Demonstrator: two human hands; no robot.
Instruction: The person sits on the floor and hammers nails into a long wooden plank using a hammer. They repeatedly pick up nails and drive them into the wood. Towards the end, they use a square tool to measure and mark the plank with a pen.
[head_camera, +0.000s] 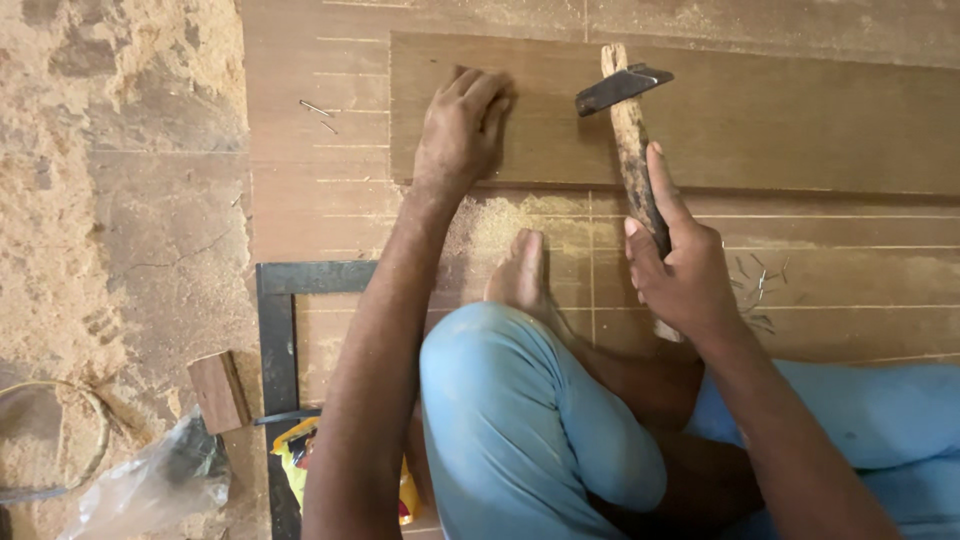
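Left hand (462, 125) presses fingertips together on the board (760, 120), perhaps pinching a nail; I cannot tell. Right hand (680, 275) grips the hammer (632, 150), head above the board. Loose nails (760, 285) lie unused; nailing looks barely begun.

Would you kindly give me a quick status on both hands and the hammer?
Left hand flat on wooden strip. Right hand gripping hammer handle, head above strip. Loose nails beside right hand; bare foot on board.

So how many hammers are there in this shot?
1. The hammer is in the right hand, its head over the narrow plank that the left hand presses. Others could be out of view.
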